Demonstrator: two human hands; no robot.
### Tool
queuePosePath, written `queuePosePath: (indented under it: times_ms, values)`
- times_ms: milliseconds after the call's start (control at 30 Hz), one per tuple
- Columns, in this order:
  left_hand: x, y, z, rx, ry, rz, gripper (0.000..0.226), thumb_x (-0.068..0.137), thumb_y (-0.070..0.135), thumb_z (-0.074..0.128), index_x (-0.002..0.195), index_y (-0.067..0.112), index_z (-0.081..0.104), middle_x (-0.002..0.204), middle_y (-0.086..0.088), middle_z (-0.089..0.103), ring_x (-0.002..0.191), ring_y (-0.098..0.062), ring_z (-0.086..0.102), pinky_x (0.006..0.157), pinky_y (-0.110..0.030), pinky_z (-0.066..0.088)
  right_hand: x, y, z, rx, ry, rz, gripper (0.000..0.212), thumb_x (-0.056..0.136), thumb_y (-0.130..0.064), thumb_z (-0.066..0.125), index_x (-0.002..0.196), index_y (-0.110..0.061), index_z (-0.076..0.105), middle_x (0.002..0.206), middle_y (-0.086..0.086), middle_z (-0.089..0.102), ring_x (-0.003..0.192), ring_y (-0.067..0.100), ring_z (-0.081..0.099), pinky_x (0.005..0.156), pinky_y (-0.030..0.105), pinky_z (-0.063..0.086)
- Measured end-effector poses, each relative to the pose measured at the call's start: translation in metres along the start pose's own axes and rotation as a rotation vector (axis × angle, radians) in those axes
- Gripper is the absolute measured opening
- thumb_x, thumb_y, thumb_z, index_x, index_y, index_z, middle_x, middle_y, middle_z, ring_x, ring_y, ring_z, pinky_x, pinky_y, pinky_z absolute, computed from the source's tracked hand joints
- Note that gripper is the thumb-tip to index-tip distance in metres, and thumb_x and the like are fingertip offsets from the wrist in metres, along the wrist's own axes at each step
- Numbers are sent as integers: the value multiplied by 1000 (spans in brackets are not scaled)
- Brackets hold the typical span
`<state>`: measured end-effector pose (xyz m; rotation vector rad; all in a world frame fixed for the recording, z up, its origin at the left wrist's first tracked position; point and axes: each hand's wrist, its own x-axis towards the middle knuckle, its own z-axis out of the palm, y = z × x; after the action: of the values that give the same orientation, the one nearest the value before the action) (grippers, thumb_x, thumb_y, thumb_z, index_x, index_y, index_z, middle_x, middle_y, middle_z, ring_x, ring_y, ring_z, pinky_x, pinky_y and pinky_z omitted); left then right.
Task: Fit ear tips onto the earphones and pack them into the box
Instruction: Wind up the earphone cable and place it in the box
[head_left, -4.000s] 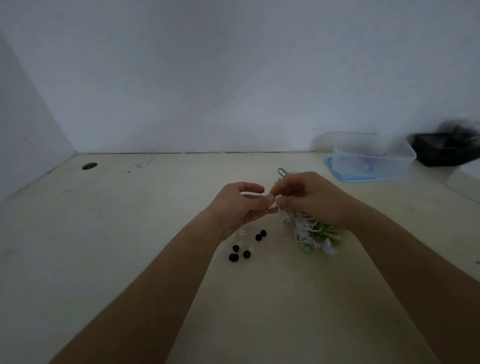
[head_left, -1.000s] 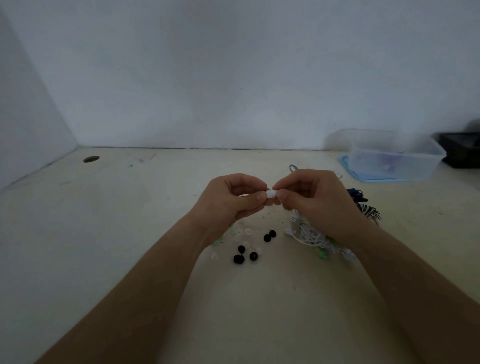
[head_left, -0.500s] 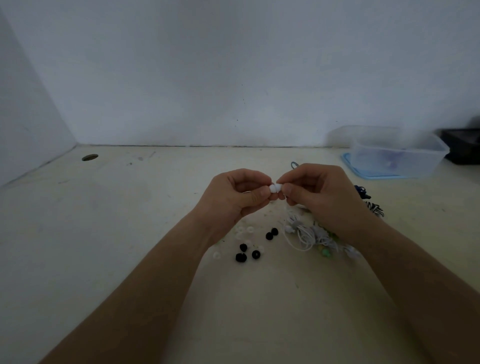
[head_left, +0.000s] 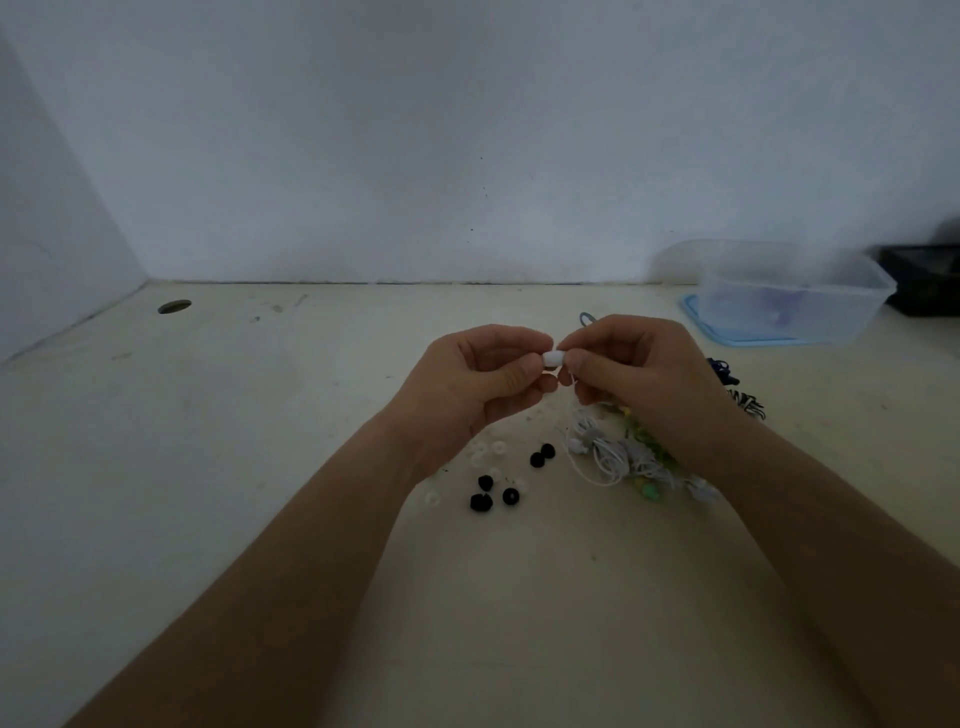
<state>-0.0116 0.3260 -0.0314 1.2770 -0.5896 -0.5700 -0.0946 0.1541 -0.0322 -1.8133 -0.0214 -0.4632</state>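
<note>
Above the surface (head_left: 311, 519), a small white piece (head_left: 553, 358) sits pinched between both hands, its long axis running left to right. It looks like ear tip meeting earbud, though the seam is too small to make out. The left hand (head_left: 475, 387) has a narrow fingertip grip on its left end. The right hand (head_left: 641, 374) pinches the right end, where a thin cable (head_left: 573, 387) drops to the tangled earphones (head_left: 615, 460). The push, I judge, must run straight along that axis (the box (head_left: 795, 304) stands well apart, far right).
</note>
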Motion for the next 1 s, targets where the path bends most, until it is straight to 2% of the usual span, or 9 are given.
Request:
queuePosePath:
  times_ms: [100,233,300,400,533,600,700,867,1000]
  values:
    - [0,-1,3,101,34,28,19,83,5,72,102,7,71,90,-6,74,85,-17,72,76,-23,55,1,0,-1,-64,-9,20,9,89,-15,71,96,-10,73,75,5,75,62,12,68,61,21,55]
    - [1,-1,2,221,110,58,17,86,9,73,103,12,72,90,-1,74,83,-14,72,75,-24,55,3,3,-4,-412,-53,13,10,96,-22,63,90,-21,70,69,-4,72,51,0,59,53,12,46]
    - [1,-1,2,295,131,68,19,87,14,73,105,16,73,92,3,75,82,-9,70,74,-23,55,3,1,-3,-622,-196,-18,12,94,-19,63,94,-27,72,76,-13,68,64,-6,61,59,7,44]
    - [1,-1,3,395,151,86,19,88,19,73,106,24,74,93,9,74,81,-3,67,73,-23,53,1,0,0,-848,-389,12,20,90,-25,66,108,-30,73,90,-15,62,76,2,58,64,11,42]
    - [1,-1,3,467,129,91,25,90,23,70,115,29,70,89,13,70,76,-1,64,70,-22,50,1,2,3,-982,-467,20,24,93,-24,61,113,-28,72,89,-13,54,79,7,55,66,14,45]
    - [1,0,3,510,97,104,27,92,24,67,118,29,68,87,15,68,74,0,63,69,-21,51,1,1,2,-1005,-435,18,20,94,-20,61,109,-27,72,86,-19,49,76,2,52,62,10,38]
    - [-1,2,4,596,70,139,18,93,23,67,110,25,73,92,13,71,72,4,62,64,-12,47,3,1,-6,-944,-286,-42,12,92,-20,64,97,-26,72,87,-14,61,77,-1,55,69,15,45]
    - [-3,-1,10,653,-16,120,11,88,20,73,99,22,74,94,5,74,82,-13,70,75,-14,54,5,-2,-18,-1008,-66,-99,7,97,-26,55,98,-27,62,90,-7,58,78,8,53,72,30,46]
    - [-2,-7,18,827,-96,112,13,84,24,75,94,27,67,89,9,70,76,-13,65,66,-14,51,6,-2,-24,-978,23,-94,6,102,-28,50,99,-24,53,72,-19,48,67,3,52,60,26,39]
